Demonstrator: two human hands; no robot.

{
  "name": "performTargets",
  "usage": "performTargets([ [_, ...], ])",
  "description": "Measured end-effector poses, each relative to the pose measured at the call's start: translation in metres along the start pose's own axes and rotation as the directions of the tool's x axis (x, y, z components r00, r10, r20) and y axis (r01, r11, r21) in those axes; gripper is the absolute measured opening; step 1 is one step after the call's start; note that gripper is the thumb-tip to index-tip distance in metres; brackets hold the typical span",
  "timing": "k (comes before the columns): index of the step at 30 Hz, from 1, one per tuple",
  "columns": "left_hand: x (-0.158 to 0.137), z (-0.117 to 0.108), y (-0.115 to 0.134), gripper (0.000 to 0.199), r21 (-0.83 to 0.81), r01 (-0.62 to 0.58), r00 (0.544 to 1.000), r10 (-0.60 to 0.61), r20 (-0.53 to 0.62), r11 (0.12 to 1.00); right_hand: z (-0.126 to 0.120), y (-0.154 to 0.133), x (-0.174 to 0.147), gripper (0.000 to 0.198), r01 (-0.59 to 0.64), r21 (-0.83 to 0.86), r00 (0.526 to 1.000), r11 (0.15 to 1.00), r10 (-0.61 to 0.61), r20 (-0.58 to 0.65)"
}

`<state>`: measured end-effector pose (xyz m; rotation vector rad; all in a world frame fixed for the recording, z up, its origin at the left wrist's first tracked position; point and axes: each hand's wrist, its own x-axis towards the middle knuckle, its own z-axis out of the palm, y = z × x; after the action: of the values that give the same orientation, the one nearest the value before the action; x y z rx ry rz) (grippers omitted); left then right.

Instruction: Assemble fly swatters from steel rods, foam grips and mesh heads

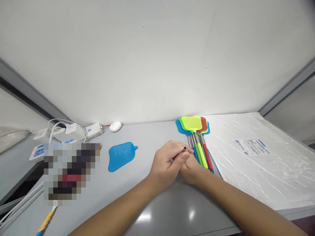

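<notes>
My left hand (164,162) and my right hand (191,169) are pressed together over the grey table, fingers closed. Between them pokes the dark hollow-looking end of a thin metal rod (184,149); its remaining length is hidden in my hands. To the left of my hands a loose blue fly swatter head (121,156) lies flat, a short socket at its narrow end and no handle in it. Just beyond my right hand, several fly swatters (192,124) lie stacked, with yellow, green, blue and red heads, metal shafts and coloured grips.
A plastic-wrapped white package (275,177) with a label covers the right side of the table. On the left are a pixelated object (73,173) with a cable, power strips (40,152) with plugs, and a white round case (115,127). A white wall stands behind.
</notes>
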<state>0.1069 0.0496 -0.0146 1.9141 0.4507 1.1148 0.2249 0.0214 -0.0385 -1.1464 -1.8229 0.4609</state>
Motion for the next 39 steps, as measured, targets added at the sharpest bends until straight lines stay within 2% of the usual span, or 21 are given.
performTargets([
  [10, -0.004, 0.004, -0.003, 0.022, 0.018, -0.113, 0.994, 0.112, 0.008, 0.993, 0.011, 0.01, -0.017, 0.016, 0.025, -0.166, 0.997, 0.986, -0.037, -0.067],
  [13, -0.004, 0.006, -0.003, 0.02, 0.008, -0.067, 0.998, 0.067, 0.015, 0.998, 0.014, 0.011, -0.018, 0.015, -0.015, -0.139, 0.993, 0.99, -0.001, -0.116],
  [17, -0.008, 0.001, -0.005, 0.024, -0.012, 0.076, 0.997, -0.076, 0.003, 0.997, 0.02, 0.008, -0.012, 0.017, -0.13, -0.035, 0.985, 0.991, 0.125, -0.123],
  [21, -0.012, -0.014, -0.006, 0.026, -0.081, 0.162, 0.977, -0.171, -0.126, 0.984, 0.026, 0.0, -0.008, 0.013, -0.171, -0.015, 0.985, 0.985, 0.171, 0.001],
  [24, -0.011, -0.029, -0.01, 0.028, -0.219, 0.227, 0.905, -0.289, -0.311, 0.949, 0.028, -0.007, -0.011, 0.024, -0.211, 0.001, 0.97, 0.977, 0.21, 0.126],
  [26, -0.01, -0.039, -0.015, 0.029, -0.256, 0.252, 0.855, -0.339, -0.392, 0.933, 0.027, -0.009, -0.012, 0.027, -0.251, 0.009, 0.958, 0.968, 0.247, 0.147],
  [28, -0.009, -0.052, -0.022, 0.032, -0.167, 0.319, 0.852, -0.359, -0.38, 0.933, 0.026, -0.009, -0.012, 0.026, -0.297, 0.005, 0.946, 0.955, 0.293, 0.141],
  [31, -0.014, -0.077, -0.031, 0.042, 0.103, 0.411, 0.896, -0.38, -0.231, 0.906, 0.022, -0.005, -0.01, 0.025, -0.348, -0.022, 0.923, 0.937, 0.347, 0.165],
  [34, -0.021, -0.108, -0.037, 0.049, 0.38, 0.401, 0.916, -0.359, -0.177, 0.834, 0.02, -0.002, -0.008, 0.025, -0.374, -0.057, 0.903, 0.926, 0.377, 0.205],
  [35, -0.022, -0.117, -0.039, 0.049, 0.479, 0.391, 0.92, -0.344, -0.188, 0.786, 0.019, -0.002, -0.008, 0.025, -0.378, -0.06, 0.9, 0.924, 0.381, 0.21],
  [37, -0.025, -0.133, -0.046, 0.045, 0.665, 0.389, 0.92, -0.309, -0.241, 0.637, 0.02, -0.003, -0.008, 0.024, -0.386, -0.058, 0.897, 0.921, 0.389, 0.21],
  [39, -0.027, -0.142, -0.056, 0.036, 0.769, 0.419, 0.905, -0.288, -0.312, 0.483, 0.021, -0.003, -0.009, 0.026, -0.393, -0.07, 0.89, 0.917, 0.399, 0.219],
])
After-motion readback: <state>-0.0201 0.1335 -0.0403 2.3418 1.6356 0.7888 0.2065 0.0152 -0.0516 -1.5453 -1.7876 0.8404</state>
